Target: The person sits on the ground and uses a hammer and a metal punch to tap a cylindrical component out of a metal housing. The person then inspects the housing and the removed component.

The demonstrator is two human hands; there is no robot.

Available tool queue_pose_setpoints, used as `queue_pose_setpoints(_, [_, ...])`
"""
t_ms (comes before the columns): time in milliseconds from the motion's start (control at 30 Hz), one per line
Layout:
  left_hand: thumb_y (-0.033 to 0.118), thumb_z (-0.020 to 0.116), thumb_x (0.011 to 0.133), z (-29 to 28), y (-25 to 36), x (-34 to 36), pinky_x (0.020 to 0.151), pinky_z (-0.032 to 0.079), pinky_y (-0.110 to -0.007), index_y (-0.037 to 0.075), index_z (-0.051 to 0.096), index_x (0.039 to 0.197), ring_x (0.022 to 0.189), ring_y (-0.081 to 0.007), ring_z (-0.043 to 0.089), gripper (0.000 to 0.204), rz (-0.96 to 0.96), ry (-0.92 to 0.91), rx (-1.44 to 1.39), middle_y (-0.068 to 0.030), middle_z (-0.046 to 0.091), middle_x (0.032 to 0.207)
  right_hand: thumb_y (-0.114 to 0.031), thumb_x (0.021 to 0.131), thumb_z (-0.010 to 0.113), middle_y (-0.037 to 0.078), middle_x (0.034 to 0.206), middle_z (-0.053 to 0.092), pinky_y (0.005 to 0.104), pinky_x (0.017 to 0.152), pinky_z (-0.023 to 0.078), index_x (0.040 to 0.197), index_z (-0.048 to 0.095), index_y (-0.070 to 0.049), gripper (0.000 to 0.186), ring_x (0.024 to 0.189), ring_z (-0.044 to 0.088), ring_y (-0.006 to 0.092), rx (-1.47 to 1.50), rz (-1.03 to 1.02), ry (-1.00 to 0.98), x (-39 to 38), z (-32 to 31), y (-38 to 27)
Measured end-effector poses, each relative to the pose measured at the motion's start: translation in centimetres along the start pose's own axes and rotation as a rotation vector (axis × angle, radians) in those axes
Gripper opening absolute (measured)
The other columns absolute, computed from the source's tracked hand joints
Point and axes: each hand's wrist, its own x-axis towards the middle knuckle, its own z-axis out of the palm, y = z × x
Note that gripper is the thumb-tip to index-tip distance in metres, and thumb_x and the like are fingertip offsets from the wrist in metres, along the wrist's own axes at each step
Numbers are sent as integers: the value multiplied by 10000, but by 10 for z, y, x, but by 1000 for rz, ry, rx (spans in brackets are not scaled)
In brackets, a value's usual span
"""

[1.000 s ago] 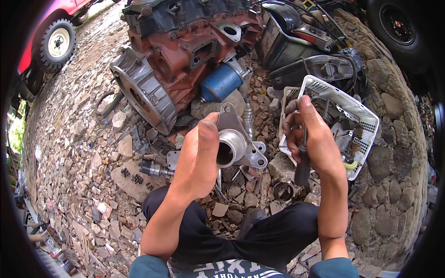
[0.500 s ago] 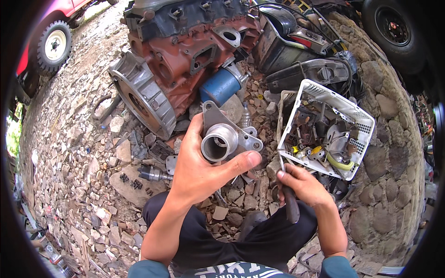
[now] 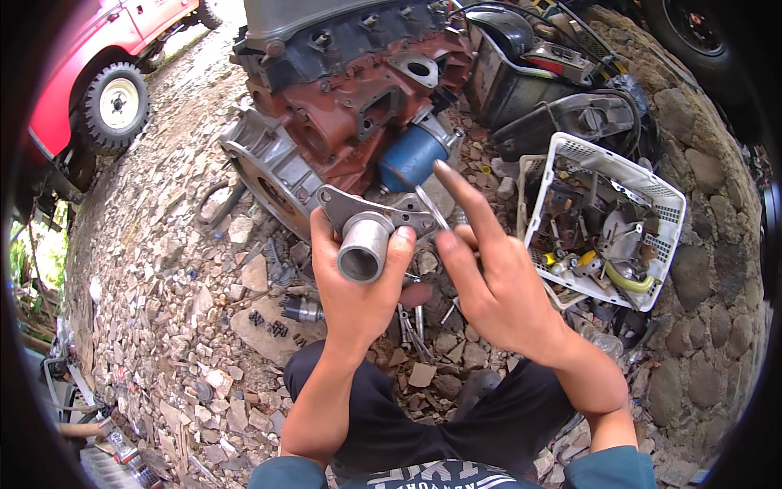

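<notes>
At centre, your flanged pipe (image 3: 368,231) is gleaming dully, its metal smooth; upper centre, the engine block (image 3: 303,118) is showing matt metal. At right, the basket (image 3: 668,205) is showing plastic; lower centre, you're wearing matt cloth trousers (image 3: 366,420).

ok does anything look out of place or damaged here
Mildly: the red engine sits amid rubble rather than in a vehicle, and small dark parts lie loose on a flat stone, where they could get lost. The metal pipe in the left hand shows no obvious damage.

The flanged pipe (image 3: 368,231) is silver-grey, the engine (image 3: 305,122) rust-red, the canister (image 3: 413,153) blue.
</notes>
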Motion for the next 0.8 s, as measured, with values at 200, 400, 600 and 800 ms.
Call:
queue_pose_setpoints(200, [71,698,827,-11,-6,-1,521,448,-224,19,443,1127,655,-85,565,397,87,23,165,-58,583,873,-57,937,535,222,711,629,483,570,487,1541,267,-102,663,639,643,391,-182,-183,-106,-9,9,18])
queue_pose_setpoints(400, [91,746,782,-12,2,-6,766,489,-293,-9,460,1172,865,-144,590,494,78,39,216,-85,578,980,1,918,537,121,749,712,424,621,550,1557,224,-116,720,687,691,353,-299,-134,-101,-9,12,18])
queue_pose_setpoints(600, [81,749,768,-7,3,-7,785,496,-294,-10,459,1182,883,-147,600,514,118,17,235,-83,578,986,-56,824,598,104,651,608,408,495,517,1550,224,-41,817,564,643,289,-525,-229,-43,-13,13,22])
queue_pose_setpoints(800, [71,761,737,-10,4,-7,754,513,-294,-15,498,1132,847,-145,622,482,196,-18,388,-95,604,949,-66,771,607,54,636,523,335,456,512,1550,258,-43,854,521,585,210,-764,-299,-30,-22,14,27])
